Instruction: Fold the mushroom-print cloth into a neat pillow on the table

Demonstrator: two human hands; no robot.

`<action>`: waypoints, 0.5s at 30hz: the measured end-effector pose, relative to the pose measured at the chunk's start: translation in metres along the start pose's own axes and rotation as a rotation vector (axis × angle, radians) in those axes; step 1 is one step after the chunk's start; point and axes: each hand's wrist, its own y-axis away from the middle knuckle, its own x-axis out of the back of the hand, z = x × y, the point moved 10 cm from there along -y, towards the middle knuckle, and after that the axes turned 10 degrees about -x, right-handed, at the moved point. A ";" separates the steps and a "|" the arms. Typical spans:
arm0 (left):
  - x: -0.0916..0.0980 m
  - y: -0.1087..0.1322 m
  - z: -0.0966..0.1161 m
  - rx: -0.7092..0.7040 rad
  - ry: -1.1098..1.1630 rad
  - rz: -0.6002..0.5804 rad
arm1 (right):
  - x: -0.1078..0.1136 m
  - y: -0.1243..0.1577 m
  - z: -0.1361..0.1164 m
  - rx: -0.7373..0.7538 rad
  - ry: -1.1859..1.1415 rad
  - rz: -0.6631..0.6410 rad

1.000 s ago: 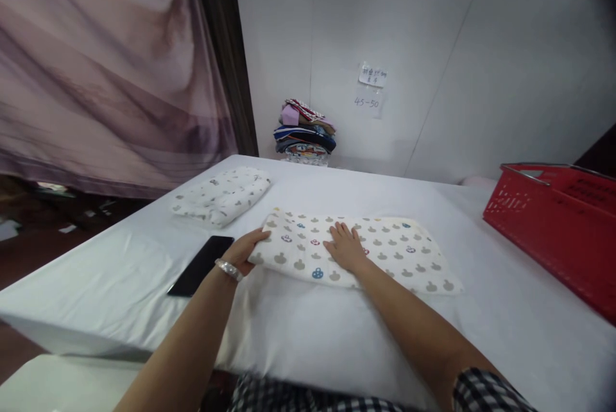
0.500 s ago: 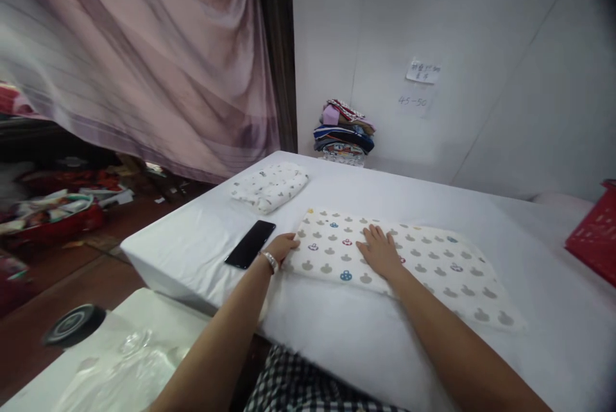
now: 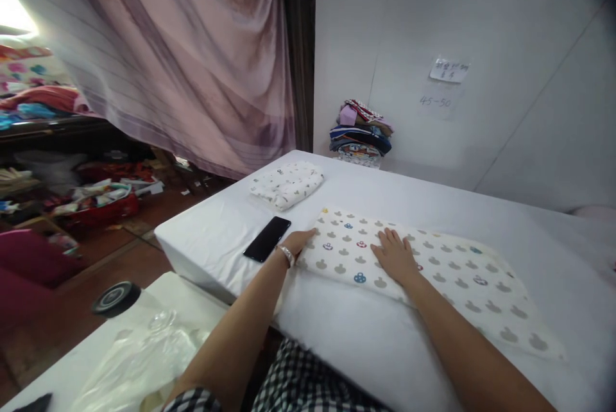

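Note:
A white cloth (image 3: 462, 264) printed with grey mushroom-like shapes and a few blue, red and purple ones lies flat and folded on the white-covered table (image 3: 356, 328). At its left edge, my left hand (image 3: 299, 244), with a bracelet at the wrist, is closed on the border; the fingertips are partly hidden. My right hand (image 3: 394, 257) rests palm down on the middle of the cloth, fingers spread. Just left of my left hand lies a black phone (image 3: 267, 239). Farther back, a folded bundle of similar small-print cloth (image 3: 289, 185) sits near the table's far left corner.
Against the wall stands a stack of folded fabrics (image 3: 360, 133). Paper notes (image 3: 447, 70) are stuck above it. A pink curtain (image 3: 226, 59) hangs at the left. Clear plastic (image 3: 144, 360) and a roll of black tape (image 3: 116, 298) lie on a lower white surface nearby.
The view has turned slightly left, so everything sits farther right in the picture. Both hands keep about the same places on the cloth, which remains flat.

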 end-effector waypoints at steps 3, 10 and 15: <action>0.005 -0.004 0.003 -0.039 -0.115 0.040 | -0.001 0.000 0.000 -0.004 0.001 -0.011; 0.010 -0.003 0.014 -0.130 -0.353 0.111 | -0.001 0.000 0.000 -0.011 0.004 -0.019; 0.007 0.003 0.029 -0.206 -0.511 0.156 | 0.001 0.002 0.000 -0.013 0.001 -0.015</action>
